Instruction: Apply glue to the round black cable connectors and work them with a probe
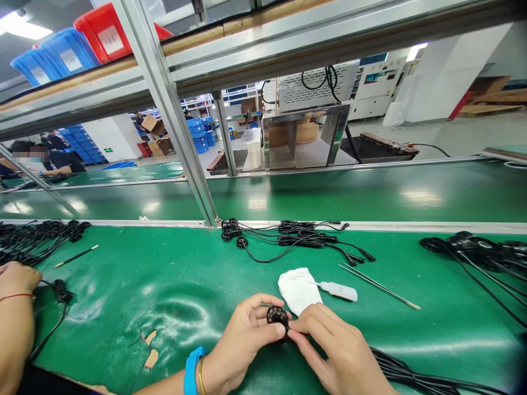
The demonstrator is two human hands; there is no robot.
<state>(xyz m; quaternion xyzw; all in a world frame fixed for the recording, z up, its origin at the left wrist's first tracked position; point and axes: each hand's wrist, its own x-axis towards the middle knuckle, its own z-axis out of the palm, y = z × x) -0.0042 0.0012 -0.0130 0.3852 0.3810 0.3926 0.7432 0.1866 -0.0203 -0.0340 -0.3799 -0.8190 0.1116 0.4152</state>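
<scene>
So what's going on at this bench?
A person's left hand and right hand pinch a small round black slotted part above a green bench mat. A crumpled white cloth lies just behind it. Another person's hand rests at far left near thin black cables.

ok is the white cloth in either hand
No, the white cloth lies on the green mat; the left hand and right hand hold a black round part.

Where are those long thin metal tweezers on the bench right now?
In the head view, the long metal tweezers lie on the green mat, just right of the white cloth and white plastic dropper, above and beyond the person's right hand.
</scene>
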